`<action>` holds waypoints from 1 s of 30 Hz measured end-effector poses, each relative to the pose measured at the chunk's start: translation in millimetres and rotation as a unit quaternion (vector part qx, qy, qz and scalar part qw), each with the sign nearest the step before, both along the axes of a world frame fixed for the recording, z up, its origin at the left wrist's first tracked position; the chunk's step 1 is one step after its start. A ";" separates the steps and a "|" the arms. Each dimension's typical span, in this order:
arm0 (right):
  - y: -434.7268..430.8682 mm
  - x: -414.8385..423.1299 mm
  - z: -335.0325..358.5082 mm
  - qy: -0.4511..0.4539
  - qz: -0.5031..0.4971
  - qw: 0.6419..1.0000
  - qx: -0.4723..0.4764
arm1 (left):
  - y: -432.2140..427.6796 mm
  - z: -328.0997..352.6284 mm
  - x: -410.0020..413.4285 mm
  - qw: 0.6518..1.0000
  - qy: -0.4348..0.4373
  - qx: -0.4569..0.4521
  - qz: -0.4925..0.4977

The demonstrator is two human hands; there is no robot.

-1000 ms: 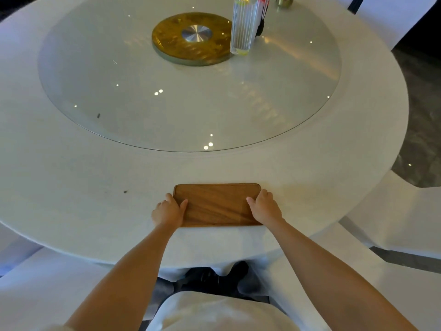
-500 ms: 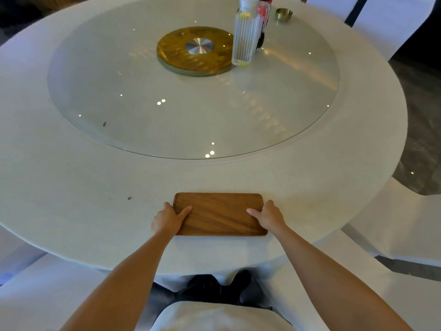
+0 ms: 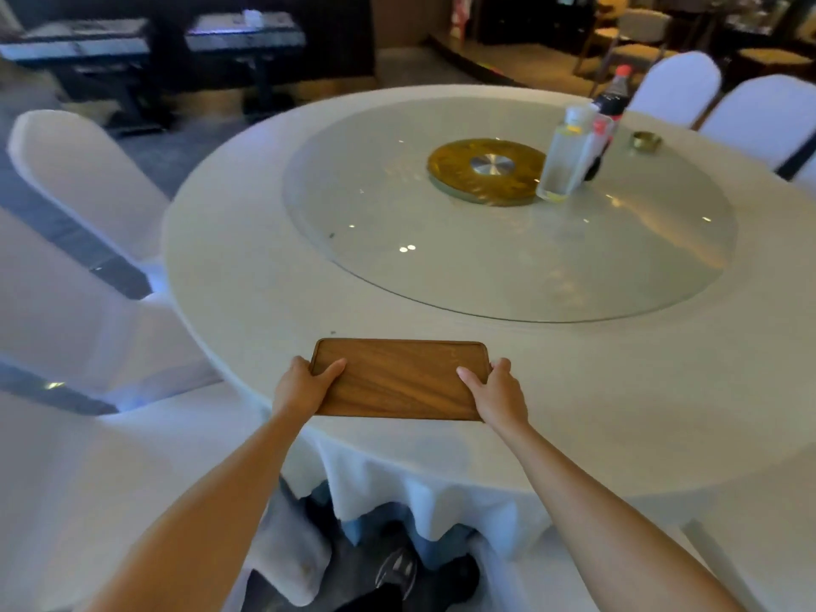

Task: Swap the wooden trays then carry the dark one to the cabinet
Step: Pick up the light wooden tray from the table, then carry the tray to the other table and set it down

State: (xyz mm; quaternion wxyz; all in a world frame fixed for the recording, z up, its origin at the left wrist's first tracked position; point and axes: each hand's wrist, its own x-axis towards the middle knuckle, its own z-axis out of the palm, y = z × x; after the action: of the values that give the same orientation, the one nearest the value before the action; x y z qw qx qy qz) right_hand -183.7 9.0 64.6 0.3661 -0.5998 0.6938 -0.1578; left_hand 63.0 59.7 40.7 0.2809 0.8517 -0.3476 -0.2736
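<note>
A dark brown wooden tray [image 3: 399,378] is at the near edge of the round white table [image 3: 247,276], its near side past the rim. My left hand [image 3: 304,384] grips the tray's left end, thumb on top. My right hand [image 3: 493,390] grips its right end the same way. The tray carries nothing. No second tray is in view.
A glass turntable [image 3: 441,267] with a gold hub [image 3: 485,170] fills the table's middle, carrying a clear bottle [image 3: 563,159] and a dark bottle [image 3: 611,103]. White-covered chairs [image 3: 84,178] stand to the left and far right. Dark sideboards [image 3: 163,46] line the back wall.
Both hands have closed on the tray's ends and drawn it toward me over the table edge. My view has lifted and swung left, showing the room behind.
</note>
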 end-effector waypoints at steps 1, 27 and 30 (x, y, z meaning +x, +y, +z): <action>6.0 5.6 7.8 -0.007 0.013 1.000 -0.013 | 12.7 7.2 4.6 1.000 0.001 -0.016 0.016; 358.8 358.7 105.1 -0.101 0.465 0.876 -0.078 | 537.9 118.4 203.0 0.876 -0.077 -0.063 0.472; 421.9 406.4 105.3 -0.107 0.504 0.854 -0.076 | 609.5 120.8 230.2 0.859 -0.084 -0.055 0.502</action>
State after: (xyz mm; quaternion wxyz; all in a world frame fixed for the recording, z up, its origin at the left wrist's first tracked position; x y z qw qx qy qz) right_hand 222.7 431.0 169.9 0.4204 -0.8727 0.2390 -0.0675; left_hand 293.2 669.2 161.4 0.3963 0.9137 0.0899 -0.0040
